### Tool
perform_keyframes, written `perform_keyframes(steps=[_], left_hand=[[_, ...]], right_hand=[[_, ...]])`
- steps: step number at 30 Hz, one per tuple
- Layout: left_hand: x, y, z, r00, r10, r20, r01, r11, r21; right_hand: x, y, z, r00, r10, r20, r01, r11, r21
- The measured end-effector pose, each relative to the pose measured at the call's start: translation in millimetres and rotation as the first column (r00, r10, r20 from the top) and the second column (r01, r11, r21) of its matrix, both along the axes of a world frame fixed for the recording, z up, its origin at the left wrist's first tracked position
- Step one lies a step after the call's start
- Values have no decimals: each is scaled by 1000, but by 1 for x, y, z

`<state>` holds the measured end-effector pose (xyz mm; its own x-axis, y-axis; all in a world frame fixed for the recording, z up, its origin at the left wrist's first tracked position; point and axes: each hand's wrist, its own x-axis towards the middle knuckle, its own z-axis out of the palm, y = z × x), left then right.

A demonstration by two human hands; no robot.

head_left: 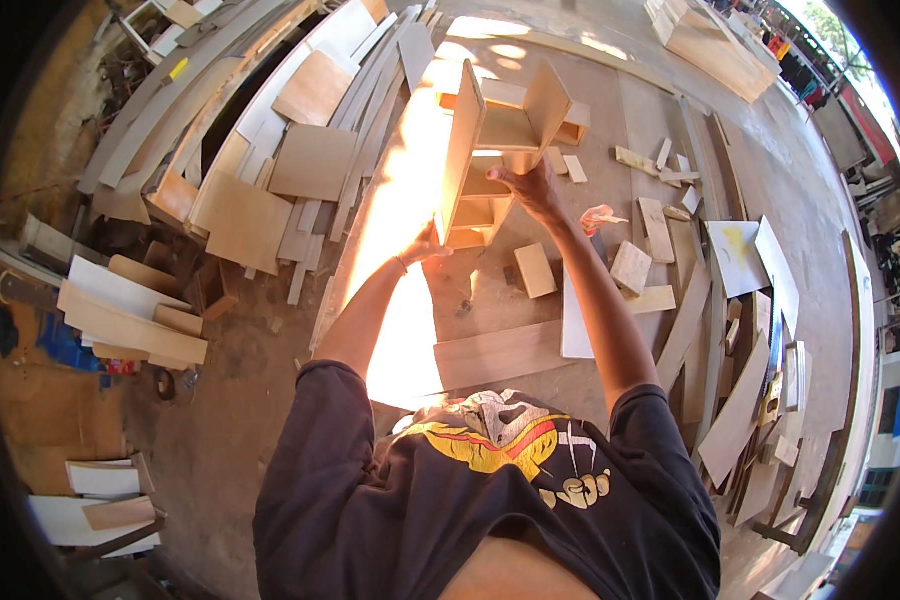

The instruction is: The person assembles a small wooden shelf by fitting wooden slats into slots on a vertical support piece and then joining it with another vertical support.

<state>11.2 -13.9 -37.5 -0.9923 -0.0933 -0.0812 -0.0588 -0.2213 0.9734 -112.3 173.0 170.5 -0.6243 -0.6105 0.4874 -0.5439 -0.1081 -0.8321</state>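
A small wooden shelf unit (462, 145) with tall side panels and several cross boards is on the workbench in front of me. At the lower end of its left panel, my left hand (425, 246) grips the edge, with the fingers partly hidden. On the unit's right side, my right hand (535, 190) holds the panel with the thumb reaching inward over it; the other fingers are mostly hidden. Close to my right forearm lie a wooden block (535, 271) and a crumpled clear-and-orange plastic piece (598, 218).
Bright sunlight falls across the workbench (490, 335). Stacked boards and panels (313, 160) lie on the left. To the right are loose offcuts (657, 230), long strips, white sheets (738, 255) and a handsaw (772, 395). A timber stack (715, 50) stands at the far right.
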Motion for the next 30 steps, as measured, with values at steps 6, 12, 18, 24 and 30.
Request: perform_keyframes(steps=[6, 12, 18, 24, 30], left_hand=[[6, 5, -8, 996, 86, -22, -86, 879, -469], [8, 0, 3, 963, 171, -208, -253, 837, -485], [3, 8, 50, 983, 112, -143, -176, 779, -602], [4, 6, 52, 974, 79, -213, -198, 752, -629], [-10, 17, 22, 981, 165, -106, -194, 740, -644]], right_hand=[[3, -13, 18, 999, 38, 2, -38, 998, 46], [-1, -17, 27, 1000, 29, 7, -30, 998, 56], [-11, -14, 32, 1000, 25, 3, -25, 1000, -10], [-15, -11, 31, 996, 20, 87, -22, 1000, 17], [-19, -7, 33, 999, 30, 15, -30, 999, 16]])
